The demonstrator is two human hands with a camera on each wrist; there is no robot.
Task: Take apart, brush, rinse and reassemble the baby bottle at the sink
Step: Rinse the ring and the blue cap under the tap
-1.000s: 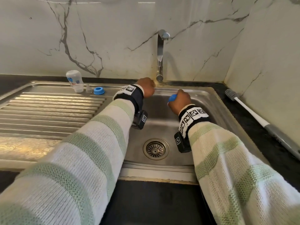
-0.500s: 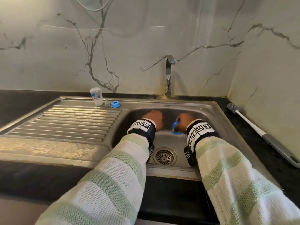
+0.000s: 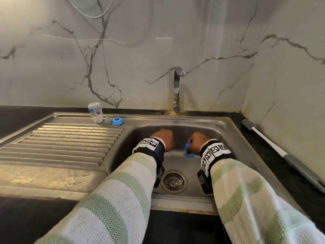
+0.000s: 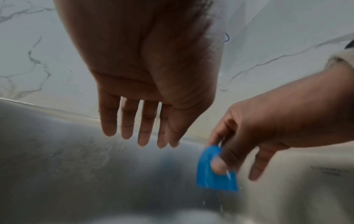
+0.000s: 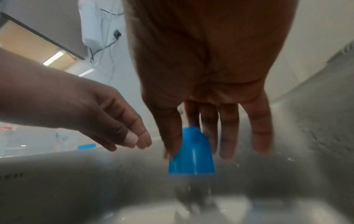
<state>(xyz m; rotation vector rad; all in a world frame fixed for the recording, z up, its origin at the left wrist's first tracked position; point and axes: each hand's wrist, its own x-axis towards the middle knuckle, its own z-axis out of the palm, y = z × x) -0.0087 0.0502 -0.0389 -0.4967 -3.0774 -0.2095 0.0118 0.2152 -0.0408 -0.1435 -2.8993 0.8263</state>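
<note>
Head view: right hand [image 3: 197,141] pinches the blue cap [image 3: 189,152] low over the sink [image 3: 228,125] so water drips off; left hand [image 3: 163,138] hangs loose, holding nothing.

Both hands are in the sink [image 3: 226,127]; the cap [image 3: 189,152] hangs from the right hand [image 3: 197,143], the left hand [image 3: 163,138] beside it. Bottle [image 3: 95,112], teat [image 3: 107,119] and ring [image 3: 117,121] stand behind the drainer [image 3: 61,143]. The brush [image 3: 274,147] lies right.

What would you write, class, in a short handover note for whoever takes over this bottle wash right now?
Left hand: open, holds nothing, over the sink basin.
Right hand: pinches the blue cap low in the basin; drops fall from it.
Bottle body, clear teat and blue collar ring stand apart on the drainboard's far edge. Bottle brush lies on the right counter.
Done: bottle taken apart.
Left: set the cap down, then reassemble. Which parts were brushed or rinsed cannot be told.
</note>
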